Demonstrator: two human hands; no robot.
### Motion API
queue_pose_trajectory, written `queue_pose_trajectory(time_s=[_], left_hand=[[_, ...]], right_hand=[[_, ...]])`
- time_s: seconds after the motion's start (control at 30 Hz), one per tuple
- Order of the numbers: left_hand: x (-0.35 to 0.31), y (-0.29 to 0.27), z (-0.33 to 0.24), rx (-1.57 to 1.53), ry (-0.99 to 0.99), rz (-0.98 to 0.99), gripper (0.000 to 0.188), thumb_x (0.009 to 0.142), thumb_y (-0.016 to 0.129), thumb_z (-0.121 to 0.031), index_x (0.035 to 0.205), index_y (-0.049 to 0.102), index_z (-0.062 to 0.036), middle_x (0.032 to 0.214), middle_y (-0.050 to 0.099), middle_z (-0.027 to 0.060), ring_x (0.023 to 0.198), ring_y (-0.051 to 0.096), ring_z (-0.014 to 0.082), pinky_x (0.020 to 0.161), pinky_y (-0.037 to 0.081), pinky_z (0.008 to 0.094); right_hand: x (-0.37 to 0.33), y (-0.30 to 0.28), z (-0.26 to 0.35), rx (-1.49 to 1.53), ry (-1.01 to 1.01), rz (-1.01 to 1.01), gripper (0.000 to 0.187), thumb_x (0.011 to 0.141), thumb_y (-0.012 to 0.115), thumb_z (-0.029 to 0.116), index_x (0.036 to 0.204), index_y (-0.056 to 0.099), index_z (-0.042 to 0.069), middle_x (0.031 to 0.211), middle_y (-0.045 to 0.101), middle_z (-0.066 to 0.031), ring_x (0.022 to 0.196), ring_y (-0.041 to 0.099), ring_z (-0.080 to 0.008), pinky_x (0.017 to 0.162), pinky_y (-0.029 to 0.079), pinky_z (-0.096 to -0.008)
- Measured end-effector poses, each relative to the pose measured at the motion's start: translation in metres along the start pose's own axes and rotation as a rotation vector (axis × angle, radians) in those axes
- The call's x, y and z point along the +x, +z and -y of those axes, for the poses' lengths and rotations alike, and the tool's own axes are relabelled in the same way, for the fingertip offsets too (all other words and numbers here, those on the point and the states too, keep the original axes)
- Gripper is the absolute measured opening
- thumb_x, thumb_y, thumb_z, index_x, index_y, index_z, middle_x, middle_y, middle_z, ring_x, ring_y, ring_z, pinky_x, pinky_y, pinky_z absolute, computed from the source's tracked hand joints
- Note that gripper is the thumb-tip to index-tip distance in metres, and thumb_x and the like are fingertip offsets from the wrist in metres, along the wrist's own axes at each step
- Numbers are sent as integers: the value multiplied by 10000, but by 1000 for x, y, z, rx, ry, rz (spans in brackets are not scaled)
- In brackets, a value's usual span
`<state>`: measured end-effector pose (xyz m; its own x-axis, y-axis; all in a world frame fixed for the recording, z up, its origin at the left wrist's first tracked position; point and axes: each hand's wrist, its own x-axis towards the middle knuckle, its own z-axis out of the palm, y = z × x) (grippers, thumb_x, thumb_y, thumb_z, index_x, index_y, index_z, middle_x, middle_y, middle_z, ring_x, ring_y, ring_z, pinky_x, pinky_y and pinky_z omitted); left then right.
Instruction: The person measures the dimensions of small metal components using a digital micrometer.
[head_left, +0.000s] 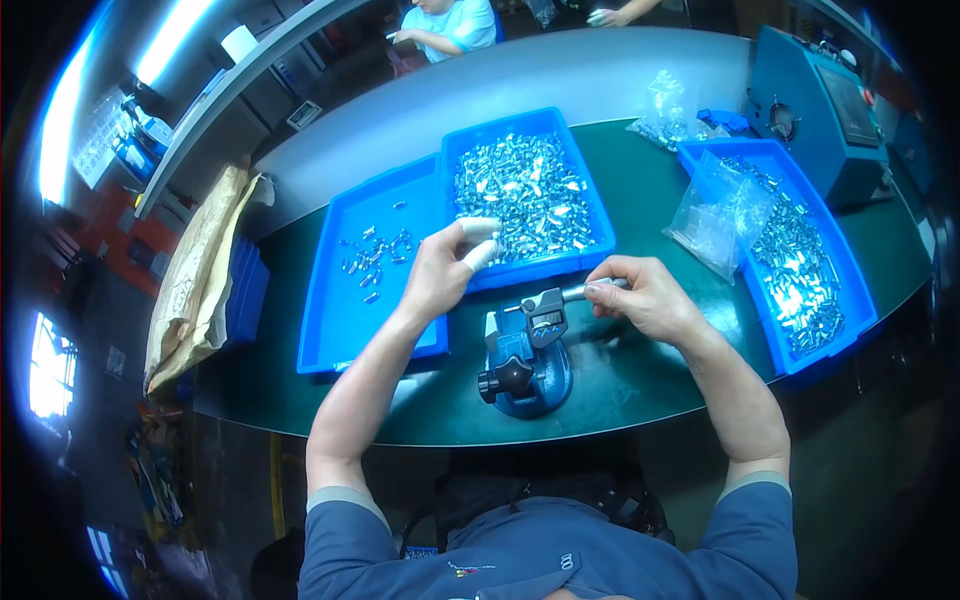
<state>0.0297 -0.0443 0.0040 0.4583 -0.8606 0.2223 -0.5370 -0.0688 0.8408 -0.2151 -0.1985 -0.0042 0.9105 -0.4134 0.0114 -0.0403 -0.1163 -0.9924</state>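
Note:
My left hand (445,268), with pale finger cots on thumb and forefinger, reaches over the near left edge of a blue tray (604,222) heaped with small metal pins (525,190). Its thumb and forefinger stand a little apart at the heap; I see no pin between them. With my right hand (648,300) I grip the thimble end of a digital micrometer (546,322). The micrometer is clamped in a blue stand (535,388) with a black knob, near the table's front edge. No pin can be made out between its measuring faces.
Left, a blue tray (340,310) holds several scattered pins. Right, another blue tray (800,368) holds many pins and a clear plastic bag (715,225). A machine with a screen (825,110) stands back right; brown paper (195,275) lies left. People (450,30) are beyond the partition.

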Motion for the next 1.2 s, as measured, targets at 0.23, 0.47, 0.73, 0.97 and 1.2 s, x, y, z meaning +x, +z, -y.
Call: queue_pose_trajectory(time_s=[0.23, 0.47, 0.73, 0.97, 1.2], left_hand=[[-39, 4, -21, -406, -141, 43, 209, 948, 623, -87, 1143, 650, -19, 983, 699, 100, 926, 662, 157, 837, 521, 297], [-52, 7, -13, -425, -146, 67, 196, 938, 642, -108, 1117, 665, -31, 938, 701, 79, 887, 652, 128, 826, 511, 286], [-58, 11, -13, -455, -176, 31, 179, 934, 643, -92, 1100, 665, -29, 919, 696, 66, 843, 640, 127, 808, 506, 279], [-62, 15, -14, -487, -223, 13, 192, 933, 653, -111, 1110, 657, -36, 932, 690, 60, 871, 640, 115, 799, 504, 281], [-67, 15, -14, -514, -221, -1, 198, 938, 650, -115, 1123, 645, -44, 935, 687, 60, 851, 640, 115, 747, 523, 276]], right_hand=[[3, -2, 2, -47, -3, -7, 250, 925, 666, 254, 964, 668, 8, 774, 659, -35, 724, 612, -91, 660, 479, -235], [2, 0, 2, -64, 12, -5, 273, 928, 665, 287, 961, 668, 16, 772, 661, -35, 728, 609, -89, 667, 475, -240], [1, 0, 2, -70, 2, -11, 292, 932, 672, 291, 954, 681, 0, 766, 657, -39, 726, 609, -88, 657, 484, -241], [2, 0, 2, -83, 8, -11, 284, 929, 663, 304, 951, 671, 22, 770, 660, -34, 730, 613, -94, 667, 477, -246], [1, 1, 2, -91, 0, -18, 290, 931, 661, 307, 936, 675, 18, 761, 660, -36, 722, 614, -97, 659, 479, -248]])
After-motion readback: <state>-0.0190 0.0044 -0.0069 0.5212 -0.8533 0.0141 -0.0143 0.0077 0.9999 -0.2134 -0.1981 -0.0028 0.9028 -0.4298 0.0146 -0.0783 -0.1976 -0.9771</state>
